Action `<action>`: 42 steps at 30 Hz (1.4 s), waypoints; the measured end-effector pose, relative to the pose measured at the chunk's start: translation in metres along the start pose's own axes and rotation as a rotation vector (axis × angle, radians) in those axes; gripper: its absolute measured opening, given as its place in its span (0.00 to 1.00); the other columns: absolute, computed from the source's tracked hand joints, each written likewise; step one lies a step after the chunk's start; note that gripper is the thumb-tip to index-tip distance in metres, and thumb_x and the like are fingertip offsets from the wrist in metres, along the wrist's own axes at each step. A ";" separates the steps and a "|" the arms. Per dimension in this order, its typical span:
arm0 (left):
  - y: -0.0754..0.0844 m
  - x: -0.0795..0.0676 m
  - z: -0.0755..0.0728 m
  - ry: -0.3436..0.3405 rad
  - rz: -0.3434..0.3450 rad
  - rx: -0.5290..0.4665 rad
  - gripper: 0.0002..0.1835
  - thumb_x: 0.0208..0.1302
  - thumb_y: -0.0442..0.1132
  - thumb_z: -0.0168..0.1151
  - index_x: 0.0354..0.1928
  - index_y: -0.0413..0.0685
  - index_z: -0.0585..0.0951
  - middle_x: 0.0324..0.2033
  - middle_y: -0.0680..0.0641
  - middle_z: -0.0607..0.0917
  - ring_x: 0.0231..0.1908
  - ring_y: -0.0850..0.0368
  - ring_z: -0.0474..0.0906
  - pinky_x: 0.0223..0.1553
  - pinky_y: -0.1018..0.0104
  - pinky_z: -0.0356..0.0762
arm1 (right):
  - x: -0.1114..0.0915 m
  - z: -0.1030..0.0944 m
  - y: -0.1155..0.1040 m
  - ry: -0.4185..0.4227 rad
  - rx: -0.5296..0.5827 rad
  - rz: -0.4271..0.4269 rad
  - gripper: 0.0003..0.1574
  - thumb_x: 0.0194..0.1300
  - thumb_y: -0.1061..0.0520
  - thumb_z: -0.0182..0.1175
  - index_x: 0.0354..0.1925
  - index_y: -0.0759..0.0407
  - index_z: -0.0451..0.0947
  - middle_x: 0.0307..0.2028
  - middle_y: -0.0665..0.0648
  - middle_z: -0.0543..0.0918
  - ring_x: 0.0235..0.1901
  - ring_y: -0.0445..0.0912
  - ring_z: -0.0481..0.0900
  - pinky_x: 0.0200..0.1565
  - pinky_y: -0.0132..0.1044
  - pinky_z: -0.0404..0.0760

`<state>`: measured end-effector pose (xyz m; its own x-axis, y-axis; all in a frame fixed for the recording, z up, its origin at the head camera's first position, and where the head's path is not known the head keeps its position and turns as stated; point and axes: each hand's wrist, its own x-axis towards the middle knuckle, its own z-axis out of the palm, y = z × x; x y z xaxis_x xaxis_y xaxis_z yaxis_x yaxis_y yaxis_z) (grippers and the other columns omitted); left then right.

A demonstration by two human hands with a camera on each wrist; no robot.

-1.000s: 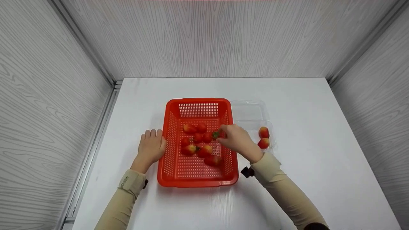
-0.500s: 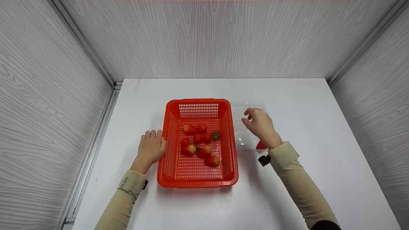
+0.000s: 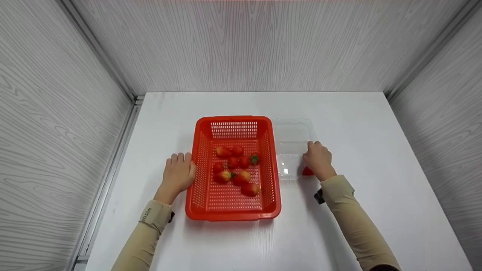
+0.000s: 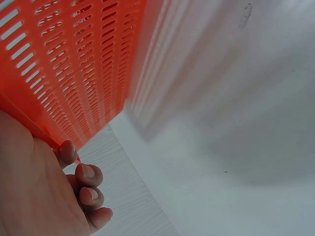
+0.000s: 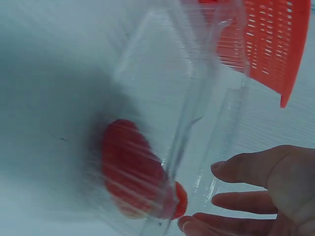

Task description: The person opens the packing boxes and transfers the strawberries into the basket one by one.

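Observation:
My left hand [image 3: 179,173] holds the left rim of a red plastic basket [image 3: 233,216] with slotted walls. The left wrist view shows its fingers [image 4: 88,172] curled at the rim. Inside the basket lie several strawberries [image 3: 241,178], some yellowish, one with a green leafy top [image 3: 254,159]. A clear plastic clamshell box [image 3: 292,131] stands against the basket's right side, lid folded back. My right hand [image 3: 319,160] is over its right part, thumb and fingers spread apart and holding nothing. Red strawberries [image 5: 129,169] show through the box wall near those fingertips; the hand hides part of them from above.
A white tabletop [image 3: 361,143] carries everything, with grey wood-grain panels [image 3: 241,45] along the back and both sides. The basket's raised right wall stands between its inside and the clear box.
My right hand has let go of the green-topped strawberry in the basket. It has moved right to the clear box and lowered over its right part. The left hand stays put.

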<state>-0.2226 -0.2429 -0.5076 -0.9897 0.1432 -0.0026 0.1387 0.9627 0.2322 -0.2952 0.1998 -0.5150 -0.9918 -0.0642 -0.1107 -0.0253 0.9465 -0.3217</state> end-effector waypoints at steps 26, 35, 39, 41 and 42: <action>-0.002 0.001 0.003 -0.027 -0.011 -0.012 0.13 0.74 0.43 0.39 0.43 0.40 0.69 0.33 0.41 0.68 0.37 0.42 0.63 0.41 0.49 0.62 | -0.004 0.036 0.007 -0.091 0.090 -0.017 0.15 0.57 0.65 0.61 0.44 0.69 0.77 0.38 0.68 0.80 0.36 0.60 0.77 0.41 0.56 0.77; -0.002 0.001 0.002 -0.017 -0.007 -0.017 0.14 0.74 0.43 0.38 0.43 0.39 0.69 0.34 0.40 0.68 0.38 0.42 0.63 0.41 0.48 0.62 | -0.005 0.038 0.006 -0.087 0.155 -0.006 0.22 0.55 0.64 0.64 0.49 0.70 0.74 0.40 0.67 0.77 0.38 0.60 0.76 0.44 0.56 0.76; -0.002 0.000 0.002 -0.007 0.001 -0.015 0.14 0.73 0.42 0.38 0.42 0.39 0.68 0.33 0.40 0.68 0.37 0.42 0.63 0.41 0.48 0.62 | -0.005 0.038 0.005 -0.067 0.201 0.007 0.20 0.57 0.62 0.64 0.47 0.70 0.74 0.40 0.66 0.76 0.38 0.59 0.75 0.45 0.54 0.76; -0.002 0.000 0.002 0.000 0.006 -0.013 0.13 0.73 0.42 0.37 0.41 0.39 0.68 0.33 0.40 0.68 0.36 0.42 0.63 0.40 0.48 0.62 | -0.005 0.037 0.005 -0.055 0.225 0.010 0.19 0.59 0.60 0.64 0.46 0.70 0.75 0.39 0.66 0.76 0.38 0.59 0.75 0.45 0.54 0.77; -0.001 0.000 0.001 -0.001 0.006 -0.012 0.13 0.73 0.42 0.37 0.41 0.39 0.68 0.33 0.40 0.68 0.36 0.42 0.63 0.40 0.49 0.62 | -0.005 0.037 0.004 -0.048 0.234 0.014 0.19 0.60 0.59 0.64 0.45 0.70 0.75 0.39 0.66 0.76 0.38 0.59 0.74 0.46 0.53 0.77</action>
<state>-0.2226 -0.2440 -0.5091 -0.9888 0.1490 -0.0016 0.1441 0.9589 0.2443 -0.2855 0.1927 -0.5502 -0.9846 -0.0721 -0.1592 0.0232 0.8488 -0.5282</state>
